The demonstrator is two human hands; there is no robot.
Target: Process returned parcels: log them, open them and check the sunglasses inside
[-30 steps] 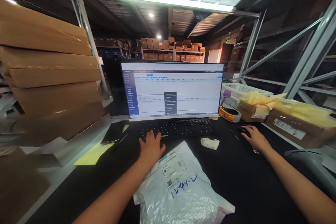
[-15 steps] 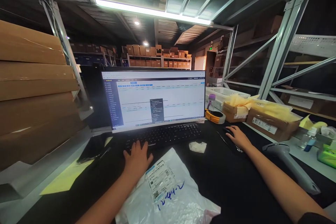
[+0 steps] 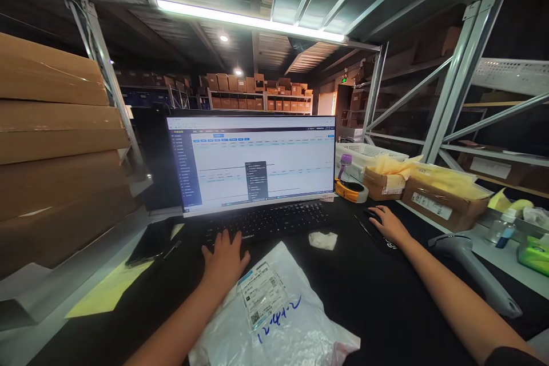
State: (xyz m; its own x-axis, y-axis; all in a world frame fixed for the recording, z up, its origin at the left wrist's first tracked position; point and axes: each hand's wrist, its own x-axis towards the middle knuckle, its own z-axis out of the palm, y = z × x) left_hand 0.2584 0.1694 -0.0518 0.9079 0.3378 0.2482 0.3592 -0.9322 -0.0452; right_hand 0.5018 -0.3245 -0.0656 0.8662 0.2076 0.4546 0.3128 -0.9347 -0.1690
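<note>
— Where are the hands sitting?
— I'm seeing the left hand (image 3: 225, 257) lying flat, fingers spread, on the keyboard's (image 3: 274, 220) near edge. The right hand (image 3: 388, 224) is lying loosely curved over the mouse (image 3: 372, 214), right of the keyboard on the counter (image 3: 369, 291), pinching nothing.
— How far along?
— A small menu is showing open on the monitor (image 3: 253, 160). The labelled poly mailer (image 3: 278, 320) is lying just beside the left wrist, nobody gripping it.
— Containers?
— Two cardboard boxes (image 3: 441, 200) right of the monitor are holding yellow bags. Behind them a white basket (image 3: 369, 151) is sitting, its contents hidden from me.
</note>
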